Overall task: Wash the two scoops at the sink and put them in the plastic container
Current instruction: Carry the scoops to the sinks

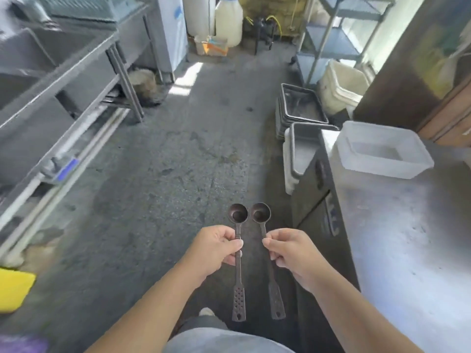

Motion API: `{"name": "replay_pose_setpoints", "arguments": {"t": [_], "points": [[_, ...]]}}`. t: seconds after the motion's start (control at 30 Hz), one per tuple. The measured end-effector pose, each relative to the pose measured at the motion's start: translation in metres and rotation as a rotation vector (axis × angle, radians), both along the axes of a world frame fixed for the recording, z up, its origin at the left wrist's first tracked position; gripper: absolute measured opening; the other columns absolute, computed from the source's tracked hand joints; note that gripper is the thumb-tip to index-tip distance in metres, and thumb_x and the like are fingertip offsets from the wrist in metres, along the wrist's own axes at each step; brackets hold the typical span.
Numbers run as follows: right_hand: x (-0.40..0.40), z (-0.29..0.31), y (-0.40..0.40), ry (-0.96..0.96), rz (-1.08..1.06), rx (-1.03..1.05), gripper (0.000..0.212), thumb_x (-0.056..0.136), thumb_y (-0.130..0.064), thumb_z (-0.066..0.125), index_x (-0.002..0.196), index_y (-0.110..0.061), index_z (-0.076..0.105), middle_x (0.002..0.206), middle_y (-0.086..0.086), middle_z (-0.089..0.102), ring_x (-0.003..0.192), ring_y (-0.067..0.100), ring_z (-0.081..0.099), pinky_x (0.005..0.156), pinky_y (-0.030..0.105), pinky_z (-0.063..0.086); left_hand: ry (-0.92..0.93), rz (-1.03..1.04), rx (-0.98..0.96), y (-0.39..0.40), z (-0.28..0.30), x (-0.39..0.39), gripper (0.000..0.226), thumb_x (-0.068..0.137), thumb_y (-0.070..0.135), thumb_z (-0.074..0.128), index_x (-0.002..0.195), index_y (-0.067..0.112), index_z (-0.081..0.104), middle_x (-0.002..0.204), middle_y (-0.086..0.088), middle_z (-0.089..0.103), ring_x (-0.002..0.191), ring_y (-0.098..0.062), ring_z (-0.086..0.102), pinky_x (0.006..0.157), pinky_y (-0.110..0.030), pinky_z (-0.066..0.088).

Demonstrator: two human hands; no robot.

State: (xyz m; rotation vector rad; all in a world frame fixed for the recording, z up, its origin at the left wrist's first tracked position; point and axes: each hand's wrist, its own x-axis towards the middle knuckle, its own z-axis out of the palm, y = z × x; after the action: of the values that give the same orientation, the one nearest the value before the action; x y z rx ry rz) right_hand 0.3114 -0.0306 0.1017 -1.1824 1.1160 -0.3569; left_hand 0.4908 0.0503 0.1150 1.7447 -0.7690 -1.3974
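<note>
Two dark brown long-handled scoops are held side by side over the concrete floor, bowls pointing away from me. My left hand (216, 247) pinches the stem of the left scoop (238, 250). My right hand (290, 252) pinches the stem of the right scoop (262, 220). The steel sink (38, 62) runs along the left wall, blurred. A clear plastic container (382, 149), open and with nothing in it, stands on the steel counter (407, 238) to my right.
Stacked grey trays (300, 105) and white tubs (341, 87) sit on the floor ahead on the right, beside a metal shelf cart (331, 42). A large white jug (229, 21) stands at the far end. A yellow object (12, 289) lies at the lower left.
</note>
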Motion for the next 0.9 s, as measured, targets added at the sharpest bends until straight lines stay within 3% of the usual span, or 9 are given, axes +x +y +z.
{"name": "replay_pose_setpoints", "arguments": {"t": [0.13,0.3,0.47,0.6,0.9], "points": [[0.091,0.003,-0.014,-0.017,0.116,0.005,0.026,0.087,-0.009,0.067,0.061,-0.015,0.067,0.050,0.001,0.049,0.046,0.011,0.037,0.042,0.018,0.025,0.012,0.134,-0.033,0.010,0.008,0.081,0.010,0.088,0.005,0.064,0.079,0.008,0.065,0.069,-0.009,0.066,0.047,-0.005,0.063,0.036,-0.008,0.035],[0.194,0.008,-0.025,-0.060,0.285,0.048,0.027,0.089,-0.004,0.065,0.063,-0.011,0.066,0.051,-0.001,0.047,0.049,0.011,0.038,0.047,0.021,0.023,-0.002,0.318,-0.029,0.025,0.012,0.163,0.009,0.088,0.008,0.065,0.079,0.010,0.065,0.072,-0.008,0.069,0.051,-0.009,0.064,0.036,-0.008,0.034],[0.290,0.004,-0.042,-0.090,0.414,0.104,0.025,0.089,-0.002,0.064,0.066,-0.011,0.064,0.055,0.003,0.047,0.049,0.012,0.039,0.048,0.023,0.024,0.031,0.507,-0.026,0.027,0.011,0.230,0.009,0.089,0.005,0.064,0.080,0.007,0.065,0.071,-0.009,0.066,0.047,-0.004,0.062,0.035,-0.011,0.035],[0.375,-0.005,-0.068,-0.121,0.522,0.148,0.027,0.088,-0.003,0.065,0.063,-0.013,0.067,0.054,0.002,0.049,0.048,0.012,0.038,0.047,0.024,0.023,-0.010,0.625,0.021,0.015,0.004,0.292,0.007,0.089,0.014,0.065,0.082,0.013,0.066,0.065,0.002,0.070,0.052,-0.010,0.065,0.039,-0.020,0.026],[0.582,0.000,-0.158,-0.136,0.809,0.123,0.025,0.086,-0.001,0.066,0.064,-0.013,0.070,0.054,0.002,0.054,0.045,0.010,0.046,0.044,0.020,0.031,-0.034,0.914,0.013,-0.047,0.014,0.445,0.013,0.087,0.017,0.067,0.075,0.019,0.066,0.066,0.002,0.072,0.050,-0.008,0.061,0.041,-0.020,0.026]]}}
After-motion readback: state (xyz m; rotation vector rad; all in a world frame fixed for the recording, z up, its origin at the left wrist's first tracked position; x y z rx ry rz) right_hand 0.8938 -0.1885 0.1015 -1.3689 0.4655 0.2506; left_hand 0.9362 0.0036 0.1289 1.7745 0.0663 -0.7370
